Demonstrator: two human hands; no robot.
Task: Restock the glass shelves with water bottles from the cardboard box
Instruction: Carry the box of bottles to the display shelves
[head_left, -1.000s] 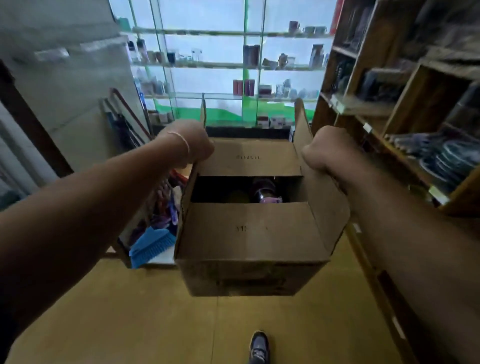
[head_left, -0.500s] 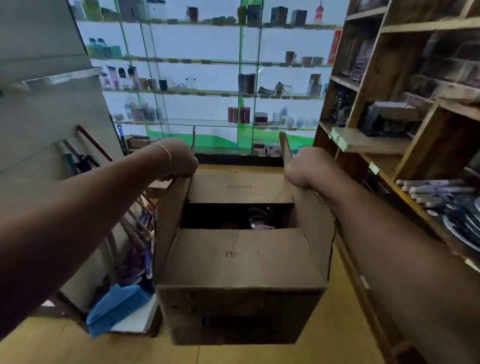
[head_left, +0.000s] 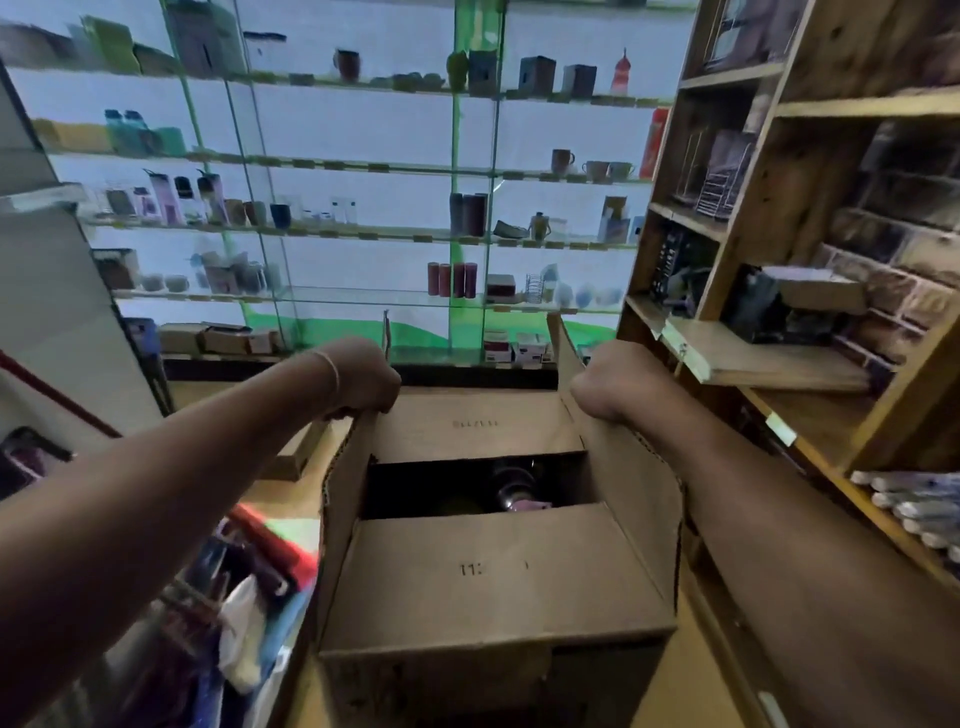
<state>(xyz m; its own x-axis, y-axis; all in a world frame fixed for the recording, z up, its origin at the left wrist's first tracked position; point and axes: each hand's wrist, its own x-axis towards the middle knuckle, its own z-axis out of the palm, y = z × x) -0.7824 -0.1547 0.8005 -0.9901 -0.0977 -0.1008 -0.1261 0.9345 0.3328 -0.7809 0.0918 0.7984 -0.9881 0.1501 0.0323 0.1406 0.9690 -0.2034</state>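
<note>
Since a second ago we have carried the cardboard box (head_left: 493, 566) closer to the glass shelves (head_left: 363, 234), which now fill the upper view and show more tiers, while the floor and our shoe have dropped out of sight.

In the head view, our left hand (head_left: 363, 376) is curled tight over the top edge of the box's left side flap, and our right hand (head_left: 602, 387) is clenched the same way on the right flap, so the box hangs between our arms in front of us. The near and far flaps lie folded inward, leaving a dark gap where the top of at least one water bottle (head_left: 511, 486) shows (how many more lie inside we cannot tell).

We judge the load fairly heavy for thin flaps, which look bowed and could tear or fold. A hold under the base would likely be safer. The wooden shelving (head_left: 753, 358) stands close on our right.
</note>
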